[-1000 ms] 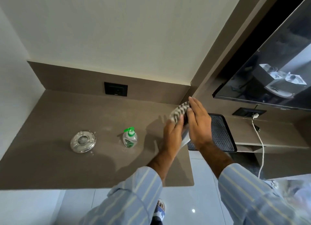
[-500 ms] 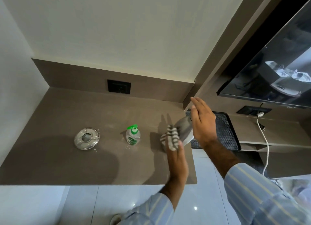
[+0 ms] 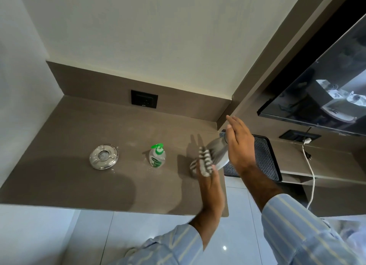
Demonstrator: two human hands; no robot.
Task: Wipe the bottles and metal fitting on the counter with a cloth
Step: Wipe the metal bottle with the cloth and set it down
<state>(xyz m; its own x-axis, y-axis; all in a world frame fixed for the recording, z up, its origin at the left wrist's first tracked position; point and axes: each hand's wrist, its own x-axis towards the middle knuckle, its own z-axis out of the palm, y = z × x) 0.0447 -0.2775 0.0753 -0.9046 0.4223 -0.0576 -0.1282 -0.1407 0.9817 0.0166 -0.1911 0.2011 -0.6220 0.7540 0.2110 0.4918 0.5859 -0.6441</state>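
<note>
Your right hand [image 3: 240, 146] holds a grey bottle [image 3: 216, 153] tilted above the counter's [image 3: 69, 181] right end. Your left hand [image 3: 211, 187] presses the striped cloth [image 3: 203, 162] against its lower end. Soap bottle [image 3: 157, 156] and metal fitting [image 3: 103, 156] stand leftward.

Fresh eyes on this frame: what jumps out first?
The two hands mid-frame: the right hand holds a grey bottle tilted over the counter's right end, and the left hand presses a striped cloth against its lower end. Further left on the brown counter stand a green-capped pump bottle and a round metal fitting, both untouched.
</note>
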